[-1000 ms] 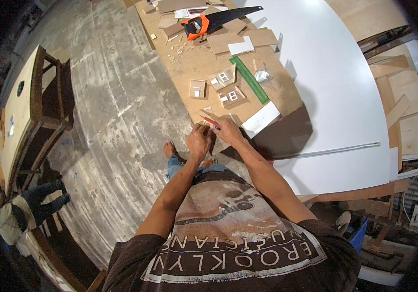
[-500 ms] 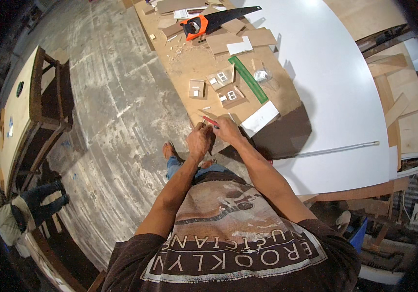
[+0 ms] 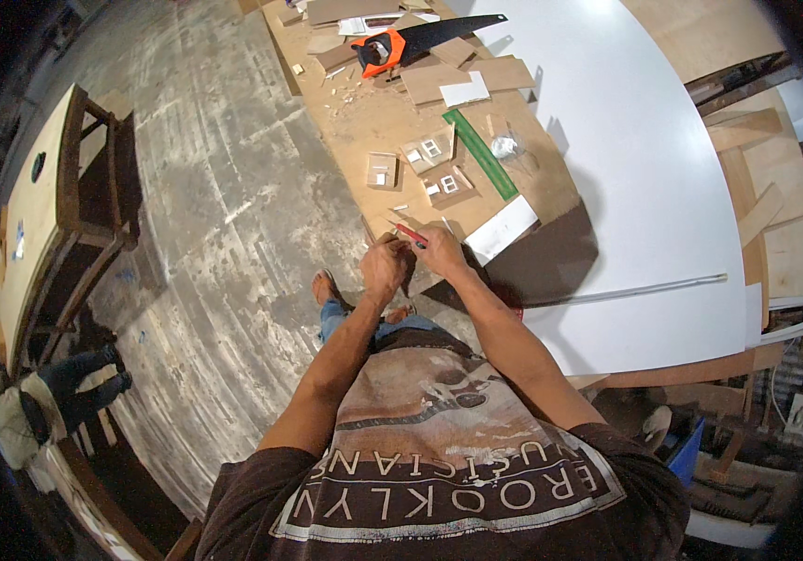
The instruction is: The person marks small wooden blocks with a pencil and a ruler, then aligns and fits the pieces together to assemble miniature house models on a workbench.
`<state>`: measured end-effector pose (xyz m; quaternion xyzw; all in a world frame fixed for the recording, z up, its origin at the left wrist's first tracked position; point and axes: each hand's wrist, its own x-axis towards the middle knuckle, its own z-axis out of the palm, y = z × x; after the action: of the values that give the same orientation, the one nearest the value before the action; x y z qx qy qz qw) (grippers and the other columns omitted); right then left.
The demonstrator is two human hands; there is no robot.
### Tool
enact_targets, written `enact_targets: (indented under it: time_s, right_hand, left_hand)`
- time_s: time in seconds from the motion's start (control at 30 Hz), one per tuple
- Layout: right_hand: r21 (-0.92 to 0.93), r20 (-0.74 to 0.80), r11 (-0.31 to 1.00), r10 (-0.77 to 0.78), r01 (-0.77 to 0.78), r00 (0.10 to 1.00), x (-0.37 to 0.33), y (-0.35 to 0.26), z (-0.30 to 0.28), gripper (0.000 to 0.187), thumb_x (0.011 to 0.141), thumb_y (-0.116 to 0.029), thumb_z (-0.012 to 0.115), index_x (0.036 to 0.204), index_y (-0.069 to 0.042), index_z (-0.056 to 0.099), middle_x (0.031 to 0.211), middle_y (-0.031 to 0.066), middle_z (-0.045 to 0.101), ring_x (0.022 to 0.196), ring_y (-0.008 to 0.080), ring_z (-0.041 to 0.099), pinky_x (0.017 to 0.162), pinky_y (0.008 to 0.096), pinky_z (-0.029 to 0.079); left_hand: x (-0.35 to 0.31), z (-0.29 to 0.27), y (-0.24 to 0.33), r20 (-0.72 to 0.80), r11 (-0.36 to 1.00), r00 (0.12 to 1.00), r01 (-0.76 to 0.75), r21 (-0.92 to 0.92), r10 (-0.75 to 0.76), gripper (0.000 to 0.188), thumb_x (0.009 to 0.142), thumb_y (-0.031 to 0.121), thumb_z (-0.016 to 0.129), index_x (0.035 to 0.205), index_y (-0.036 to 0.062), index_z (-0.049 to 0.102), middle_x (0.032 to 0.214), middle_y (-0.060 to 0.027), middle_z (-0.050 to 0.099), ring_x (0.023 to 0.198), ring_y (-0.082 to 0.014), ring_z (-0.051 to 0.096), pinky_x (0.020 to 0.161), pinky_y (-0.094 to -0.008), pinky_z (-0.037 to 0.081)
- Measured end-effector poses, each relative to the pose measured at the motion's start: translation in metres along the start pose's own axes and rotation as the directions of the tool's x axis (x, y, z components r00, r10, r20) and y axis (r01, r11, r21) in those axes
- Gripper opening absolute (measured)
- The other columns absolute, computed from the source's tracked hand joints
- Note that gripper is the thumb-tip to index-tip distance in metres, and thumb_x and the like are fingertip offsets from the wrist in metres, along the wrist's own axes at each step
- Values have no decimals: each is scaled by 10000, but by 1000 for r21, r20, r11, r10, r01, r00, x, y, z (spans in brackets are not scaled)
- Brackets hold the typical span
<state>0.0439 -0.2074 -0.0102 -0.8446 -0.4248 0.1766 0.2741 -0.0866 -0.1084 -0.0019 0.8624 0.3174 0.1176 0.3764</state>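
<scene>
Both hands meet over the near edge of a brown table (image 3: 359, 126); clock positions are centred on them, twelve being its far end. The right hand (image 3: 440, 252) grips a red-handled knife (image 3: 410, 234), tip toward ten. The left hand (image 3: 386, 266), fingers curled together, lies just beside it; from where I stand, I cannot tell whether they pinch anything. Sound handling, in my judgement, calls for short, light strokes, with the left fingertips behind the edge and the wrists steady.

A pale sliver (image 3: 399, 207) lies near the tip and might best be brushed aside. Small box-like pieces stand at eleven (image 3: 382, 170), twelve (image 3: 428, 148) and one (image 3: 446, 185), close enough to be nudged by a long stroke. Beyond the last lies a green strip (image 3: 481, 152), also at one. A white card (image 3: 501, 229), near three, crowds the right hand's outer side. Farther off, at twelve, an orange-handled saw (image 3: 381, 53) rests among wooden offcuts (image 3: 425, 82).
</scene>
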Motion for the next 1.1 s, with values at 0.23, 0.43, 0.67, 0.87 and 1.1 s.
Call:
enact_targets:
  time_s: [0.23,0.43,0.67,0.87,1.1]
  right_hand:
    - [-28,2,999,-38,38,999,-6,-16,-7,218,765,-123,761,933,-15,674,921,183,664,924,411,655,814,489,525]
    - [-34,-82,990,-136,134,987,-7,-7,-5,156,794,-127,731,835,-6,641,820,178,624,813,421,634,721,493,497]
    - [-24,-74,992,-129,128,989,-6,-6,-6,161,793,-135,734,834,-3,650,808,184,634,811,420,640,711,486,503]
    - [36,-67,990,-131,134,989,-7,-20,-12,134,776,-85,733,874,-10,681,826,192,664,822,404,661,718,476,510]
    - [25,4,995,-102,102,995,-6,-7,-9,188,749,-26,700,935,-3,687,869,202,676,882,418,664,779,482,517]
  left_hand:
    - [-12,11,-33,-70,982,998,-8,-188,-6,166,873,167,688,981,71,769,1029,-99,716,875,-338,692,762,-418,536]
    - [-28,4,-30,-85,942,994,42,-332,-74,222,907,179,683,1053,31,758,902,-183,674,803,-331,660,732,-390,515]
    - [-24,1,-6,79,981,995,68,-181,-54,306,940,201,643,1204,59,704,949,-189,667,849,-357,664,757,-420,519]
    - [-26,10,-11,72,946,996,78,-314,-58,361,948,170,622,1282,40,663,924,-203,711,798,-307,689,730,-385,525]
    - [-26,15,-8,189,816,970,229,-530,-150,405,934,120,629,1303,-47,622,984,-189,739,855,-162,664,777,-343,525]
